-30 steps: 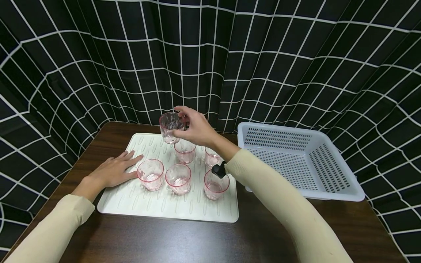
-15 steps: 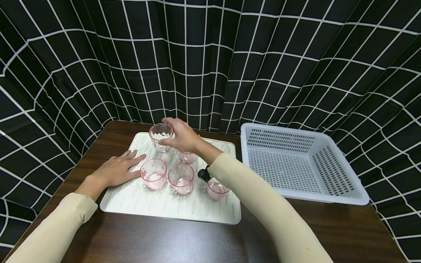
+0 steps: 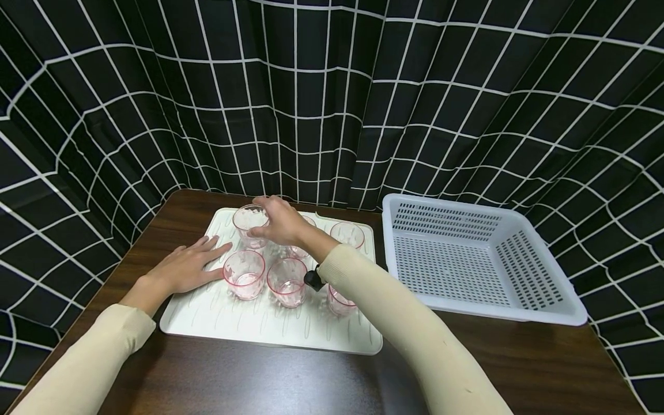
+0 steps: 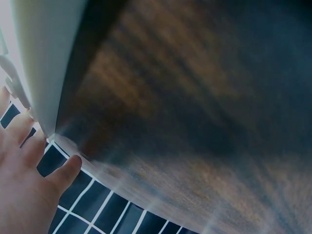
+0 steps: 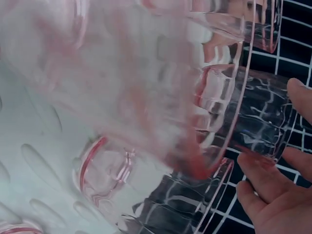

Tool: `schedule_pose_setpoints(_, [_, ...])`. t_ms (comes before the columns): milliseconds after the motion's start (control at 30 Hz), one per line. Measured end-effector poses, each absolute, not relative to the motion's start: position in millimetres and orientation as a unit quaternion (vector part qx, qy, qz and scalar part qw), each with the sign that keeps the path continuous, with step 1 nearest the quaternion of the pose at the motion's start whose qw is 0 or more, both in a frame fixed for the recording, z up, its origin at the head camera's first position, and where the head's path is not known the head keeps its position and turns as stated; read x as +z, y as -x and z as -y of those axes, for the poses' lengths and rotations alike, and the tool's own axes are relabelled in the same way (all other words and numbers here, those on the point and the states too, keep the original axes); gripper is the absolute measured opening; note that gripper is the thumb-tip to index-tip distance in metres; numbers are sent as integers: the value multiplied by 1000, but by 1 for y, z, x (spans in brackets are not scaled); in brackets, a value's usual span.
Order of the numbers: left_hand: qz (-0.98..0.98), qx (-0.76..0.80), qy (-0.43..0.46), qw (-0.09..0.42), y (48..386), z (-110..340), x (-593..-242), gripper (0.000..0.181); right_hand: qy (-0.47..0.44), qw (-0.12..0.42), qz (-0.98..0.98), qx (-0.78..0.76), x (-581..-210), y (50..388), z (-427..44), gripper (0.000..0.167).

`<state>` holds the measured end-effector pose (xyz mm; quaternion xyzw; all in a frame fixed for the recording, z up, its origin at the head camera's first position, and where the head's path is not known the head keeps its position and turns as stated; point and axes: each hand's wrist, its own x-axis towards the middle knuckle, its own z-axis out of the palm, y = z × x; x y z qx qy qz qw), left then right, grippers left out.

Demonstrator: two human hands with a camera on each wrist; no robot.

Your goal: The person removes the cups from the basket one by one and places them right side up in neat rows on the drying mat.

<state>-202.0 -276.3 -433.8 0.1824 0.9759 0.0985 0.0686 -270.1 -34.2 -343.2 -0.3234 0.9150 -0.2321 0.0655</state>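
Note:
My right hand [image 3: 282, 222] grips a clear cup with a pink rim [image 3: 251, 227] at the back left of the white ridged tray [image 3: 233, 320]. In the right wrist view, fingers [image 5: 265, 178] and thumb bracket that cup [image 5: 263, 114]; whether its base touches the tray I cannot tell. My left hand [image 3: 187, 270] rests with spread fingers on the tray's left edge, thumb by the front-left cup [image 3: 244, 276]. A front-middle cup [image 3: 287, 283] stands beside it. My right arm partly covers a front-right cup [image 3: 338, 302] and a back-middle cup [image 3: 298, 252]. A back-right cup [image 3: 347, 233] also stands there.
A pale perforated plastic basket [image 3: 519, 317] sits on the dark wooden table [image 3: 249, 380], right of the tray. Behind the table hangs a black curtain with a white grid [image 3: 321, 104].
My right hand has carried its cup leftward and down, from above the tray's back to its back-left area. The left hand stays on the tray edge. The view has shifted slightly.

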Motion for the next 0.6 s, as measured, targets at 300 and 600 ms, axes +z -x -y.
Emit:
schedule_pose_setpoints(300, [-976,95,-183,70,201,274,-434,74,324,90,-914,-228,-352,271,31,71])
schedule_pose_setpoints(600, [-976,97,-180,74,202,274,-433,75,334,106,-915,-197,-351,272,27,74])
